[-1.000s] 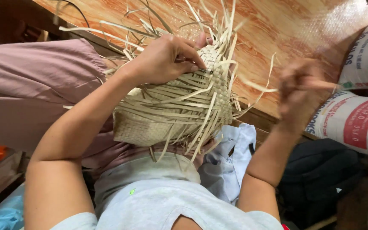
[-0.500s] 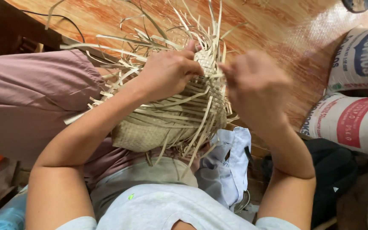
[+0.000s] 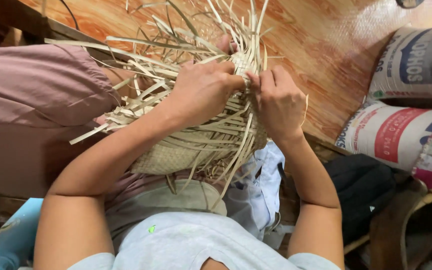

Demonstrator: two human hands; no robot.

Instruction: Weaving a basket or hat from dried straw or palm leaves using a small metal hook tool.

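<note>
The right hand (image 3: pixel 278 100) has come across from the side since a second ago and now meets the left hand (image 3: pixel 203 90) on the half-woven basket (image 3: pixel 201 145) in the lap. Both hands pinch loose strips (image 3: pixel 146 50) at its top edge. Printed sacks (image 3: pixel 401 130) lie to the right on the orange floor (image 3: pixel 326 45).

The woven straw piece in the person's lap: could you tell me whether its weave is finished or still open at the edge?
Still open: the woven straw piece has many loose strips fanning out unwoven beyond both hands.
</note>
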